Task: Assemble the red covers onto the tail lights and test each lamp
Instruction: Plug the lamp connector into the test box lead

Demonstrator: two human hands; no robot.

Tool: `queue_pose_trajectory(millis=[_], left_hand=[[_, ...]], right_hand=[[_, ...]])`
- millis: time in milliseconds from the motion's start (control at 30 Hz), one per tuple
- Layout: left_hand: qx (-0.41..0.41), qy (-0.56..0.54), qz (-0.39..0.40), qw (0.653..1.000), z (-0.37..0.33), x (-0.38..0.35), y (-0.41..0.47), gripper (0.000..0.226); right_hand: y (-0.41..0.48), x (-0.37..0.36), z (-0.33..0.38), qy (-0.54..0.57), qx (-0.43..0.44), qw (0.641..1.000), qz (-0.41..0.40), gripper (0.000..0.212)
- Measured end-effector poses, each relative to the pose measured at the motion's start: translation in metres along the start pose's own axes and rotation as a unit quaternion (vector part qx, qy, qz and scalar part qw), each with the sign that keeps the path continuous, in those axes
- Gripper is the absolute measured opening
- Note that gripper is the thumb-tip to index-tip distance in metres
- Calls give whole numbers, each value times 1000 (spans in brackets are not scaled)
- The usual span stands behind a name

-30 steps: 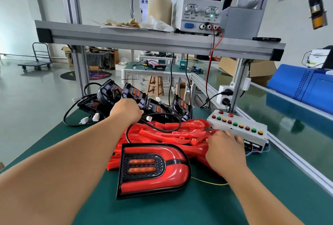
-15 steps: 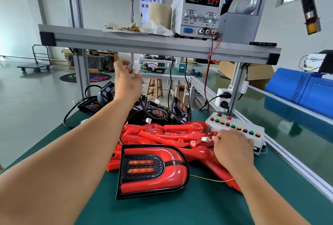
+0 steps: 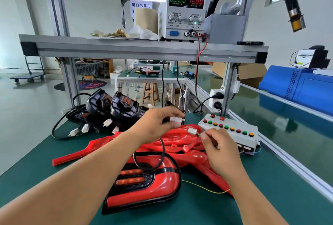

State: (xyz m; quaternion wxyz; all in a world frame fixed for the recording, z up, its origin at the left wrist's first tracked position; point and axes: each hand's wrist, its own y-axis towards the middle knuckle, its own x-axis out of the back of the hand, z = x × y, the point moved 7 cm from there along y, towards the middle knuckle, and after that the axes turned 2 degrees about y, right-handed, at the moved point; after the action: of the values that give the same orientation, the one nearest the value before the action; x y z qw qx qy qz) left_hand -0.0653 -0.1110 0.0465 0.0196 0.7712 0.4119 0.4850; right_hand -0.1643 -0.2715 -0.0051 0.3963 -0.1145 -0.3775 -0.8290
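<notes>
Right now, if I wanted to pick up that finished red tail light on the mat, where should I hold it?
I'd take the tail light by its rounded right end, coming from the right: that end lies bare, while a black cable loops across its far side.
</notes>
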Motion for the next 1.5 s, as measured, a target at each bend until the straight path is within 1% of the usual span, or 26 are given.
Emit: queue_pose_trajectory(millis=[200, 400, 533, 667, 733, 867, 900, 967, 1033, 1133, 1267, 1400, 1500], left_hand=[[-4, -44, 18, 999, 0, -13, 6, 16], [-19, -66, 33, 997, -5, -20, 7, 23], [-26, -99, 20, 995, -7, -21, 4, 29], [-27, -117, -3, 993, -6, -21, 3, 20], [-30, -106, -9, 994, -7, -19, 3, 15], [-18, -53, 31, 998, -5, -21, 4, 33], [-14, -40, 39, 998, -5, -21, 5, 34], [-14, -30, 42, 999, -4, -21, 7, 27], [-11, -40, 44, 998, -5, -21, 8, 23], [-10, -46, 53, 997, -6, -24, 7, 23], [-4, -60, 56, 997, -6, -25, 8, 21], [7, -75, 63, 995, -5, -26, 9, 22], [13, -81, 71, 994, -4, -29, 9, 21]], right_hand=[[0, 1, -2, 34, -12, 999, -4, 15], [-1, 3, -1, 48, -18, 999, -2, 18], [-2, 3, -2, 48, -25, 999, -5, 18], [-1, 3, -2, 42, -24, 999, 1, 19], [0, 4, -2, 36, -22, 999, 5, 20], [4, 5, -2, 21, -14, 1000, 12, 20], [5, 6, -2, 20, -13, 1000, 14, 20], [6, 6, -2, 18, -9, 1000, 17, 20], [5, 5, 1, 18, -4, 1000, 22, 23], [4, 4, 5, 17, 4, 999, 33, 34], [5, 4, 6, 14, 14, 999, 32, 28], [5, 1, 9, 23, 24, 999, 26, 34], [2, -3, 9, 36, 30, 999, 19, 30]])
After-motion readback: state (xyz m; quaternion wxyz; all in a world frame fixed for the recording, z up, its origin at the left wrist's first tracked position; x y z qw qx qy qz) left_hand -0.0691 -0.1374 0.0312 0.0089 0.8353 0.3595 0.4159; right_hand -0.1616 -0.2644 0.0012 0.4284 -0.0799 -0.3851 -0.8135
